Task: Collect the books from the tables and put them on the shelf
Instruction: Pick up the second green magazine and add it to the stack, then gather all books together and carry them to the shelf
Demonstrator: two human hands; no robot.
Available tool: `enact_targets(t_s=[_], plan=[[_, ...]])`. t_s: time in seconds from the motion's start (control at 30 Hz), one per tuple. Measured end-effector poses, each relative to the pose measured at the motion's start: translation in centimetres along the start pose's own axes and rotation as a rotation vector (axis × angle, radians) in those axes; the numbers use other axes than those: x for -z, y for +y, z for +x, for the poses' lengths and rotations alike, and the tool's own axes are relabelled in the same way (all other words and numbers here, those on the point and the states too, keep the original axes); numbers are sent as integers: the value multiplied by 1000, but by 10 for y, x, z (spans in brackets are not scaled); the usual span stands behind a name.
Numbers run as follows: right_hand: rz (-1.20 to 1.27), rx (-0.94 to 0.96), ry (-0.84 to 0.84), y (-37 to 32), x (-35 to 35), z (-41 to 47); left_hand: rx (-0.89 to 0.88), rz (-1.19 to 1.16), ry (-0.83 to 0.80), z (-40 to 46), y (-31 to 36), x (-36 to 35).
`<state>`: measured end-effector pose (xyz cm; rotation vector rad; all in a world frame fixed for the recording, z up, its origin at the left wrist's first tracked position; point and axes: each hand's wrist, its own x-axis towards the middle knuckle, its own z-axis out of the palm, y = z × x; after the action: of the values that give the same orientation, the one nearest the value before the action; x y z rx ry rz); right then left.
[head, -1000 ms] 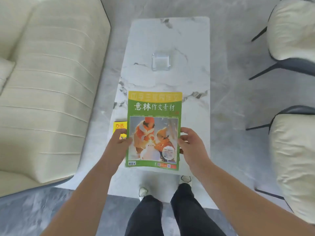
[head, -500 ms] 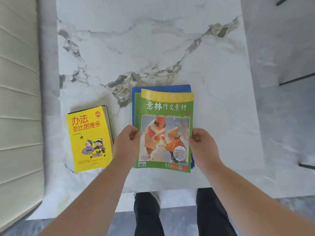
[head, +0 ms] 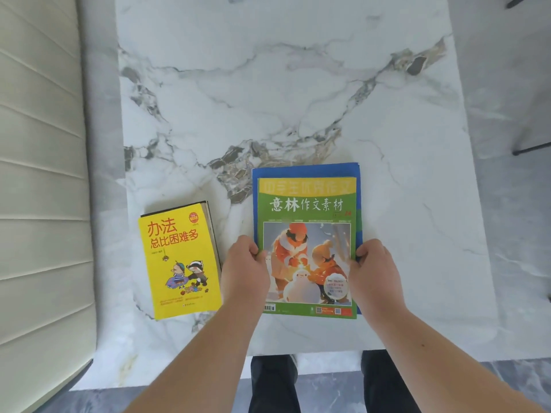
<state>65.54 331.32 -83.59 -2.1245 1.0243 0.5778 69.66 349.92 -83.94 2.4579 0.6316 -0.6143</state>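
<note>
Both hands clamp the green magazine [head: 307, 248], left hand [head: 244, 269] and right hand [head: 372, 272] on opposite long edges, atop a blue book [head: 304, 169]. The yellow book [head: 179, 260] lies on the bench [head: 268, 84] just beside the left hand, long axis pointing away.

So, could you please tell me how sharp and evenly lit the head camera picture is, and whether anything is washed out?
Head view: bright, soft daylight, faint shadows; the marble table is pale but its veins read. The green magazine has a legible title, though its yellow banner text is smeared. The yellow book is sharp. Wide-angle bending curves the sofa at the left edge.
</note>
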Motion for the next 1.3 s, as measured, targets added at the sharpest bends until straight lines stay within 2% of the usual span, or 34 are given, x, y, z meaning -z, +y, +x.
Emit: enact_targets(t_s=[0.1,0.2,0.3,0.43,0.47,0.53,0.6,0.63,0.77,0.9,0.97,1.03,1.13,1.3], plan=[[-24,-8,62,-11,1,-3,55,-5,-61,7,3,5],[95,72,106,-36,-4,-18,121,-156,-63,11,-3,22],[155,145,-59,-74,-30,-45,110,-250,52,20,-29,63],[165,204,-376,-116,-90,-75,114,-155,214,43,-95,119],[147,186,-447,-126,-106,-79,146,-130,204,49,-112,129],[93,103,-523,-140,-133,-83,261,-216,49,57,-135,141],[37,50,-496,-148,-149,-84,337,-396,-153,59,-143,147],[19,35,-468,-150,-153,-85,343,-435,-195,60,-147,146],[49,-19,-451,-150,-158,-78,326,-472,-210,65,-152,146],[132,-180,-533,-151,-148,-66,320,-670,-345,64,-148,156],[181,-198,-564,-149,-132,-63,293,-720,-388,60,-141,161],[234,-142,-562,-141,-106,-63,252,-719,-414,55,-126,163],[289,-89,-459,-121,-62,-64,154,-655,-454,46,-90,150],[282,-162,-244,-79,-7,-53,68,-473,-489,25,-24,93]])
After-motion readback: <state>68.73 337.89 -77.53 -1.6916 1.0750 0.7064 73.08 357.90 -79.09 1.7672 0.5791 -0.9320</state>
